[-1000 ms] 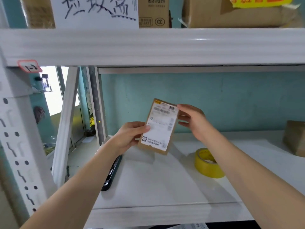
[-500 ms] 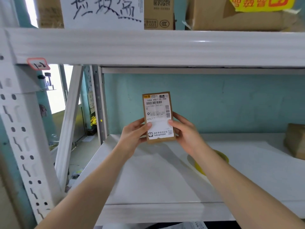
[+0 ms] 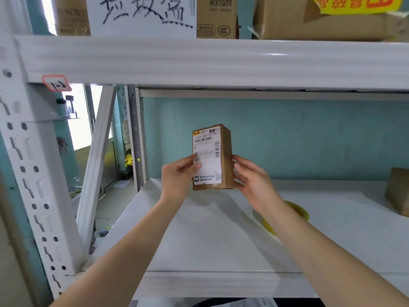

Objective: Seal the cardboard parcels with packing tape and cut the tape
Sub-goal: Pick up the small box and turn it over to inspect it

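A small brown cardboard parcel [image 3: 224,158] with a white shipping label on its front stands upright in the air above the white shelf [image 3: 210,240]. My left hand [image 3: 179,180] grips its left edge, thumb lying across the label. My right hand [image 3: 252,180] holds its right side with the fingers curled behind it. A yellow roll of packing tape [image 3: 298,211] lies on the shelf to the right, mostly hidden behind my right forearm. No cutting tool is in sight.
Another brown cardboard box [image 3: 398,191] sits at the shelf's right edge. The upper shelf beam [image 3: 210,63] runs overhead with several cardboard boxes and a handwritten white sign [image 3: 141,16] on it. A perforated white upright [image 3: 33,173] stands at the left.
The parcel has turned from tilted to upright and now shows its right side face. My right hand has shifted from the lower front to the right side. The view moved closer to the shelf.
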Demonstrator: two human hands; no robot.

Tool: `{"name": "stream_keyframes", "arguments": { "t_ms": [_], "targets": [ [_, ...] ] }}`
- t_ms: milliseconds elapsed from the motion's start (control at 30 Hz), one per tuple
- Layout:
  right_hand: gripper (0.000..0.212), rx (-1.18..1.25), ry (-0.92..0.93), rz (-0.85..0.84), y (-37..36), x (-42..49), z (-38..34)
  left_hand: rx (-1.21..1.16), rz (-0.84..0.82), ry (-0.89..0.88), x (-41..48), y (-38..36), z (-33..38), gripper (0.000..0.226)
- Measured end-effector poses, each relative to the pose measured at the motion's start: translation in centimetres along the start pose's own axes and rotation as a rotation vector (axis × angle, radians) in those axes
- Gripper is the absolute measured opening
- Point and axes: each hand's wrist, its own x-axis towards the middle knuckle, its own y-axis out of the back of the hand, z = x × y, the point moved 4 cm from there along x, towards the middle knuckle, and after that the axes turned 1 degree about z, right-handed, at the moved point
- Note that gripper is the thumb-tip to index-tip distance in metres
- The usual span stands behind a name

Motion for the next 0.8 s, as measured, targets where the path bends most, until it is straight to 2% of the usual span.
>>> {"name": "stream_keyframes", "arguments": {
  "t_ms": [100,200,300,467,533,600,800],
  "targets": [
    [0.029,-0.038,0.011,0.053,0.0,-0.1,-0.3,0.064,-0.036,-0.023,-0.2,-0.2,0.1,0.019],
    [0.017,-0.054,0.01,0.078,-0.1,-0.2,-0.4,0.061,-0.127,-0.018,-0.9,-0.8,0.6,0.008],
    [0.01,-0.04,0.02,0.082,-0.4,-0.2,-0.5,0.031,-0.162,-0.004,-1.2,-1.1,0.3,0.022],
    [0.014,-0.031,0.038,0.109,-0.5,-0.4,-0.6,0.031,-0.183,0.086,-1.6,-1.5,-0.6,0.018],
    [0.015,-0.01,0.032,0.102,-0.4,-0.6,-0.3,0.006,-0.196,0.115,-1.8,-1.7,-1.1,0.025],
    [0.016,0.003,0.018,0.096,-0.2,-0.8,0.0,0.0,-0.184,0.12,-2.0,-1.8,-1.5,0.03],
    [0.013,-0.014,-0.015,0.127,-0.1,-0.9,0.6,-0.048,-0.145,0.118,-2.4,-2.3,-1.4,0.026]
  ]
}}
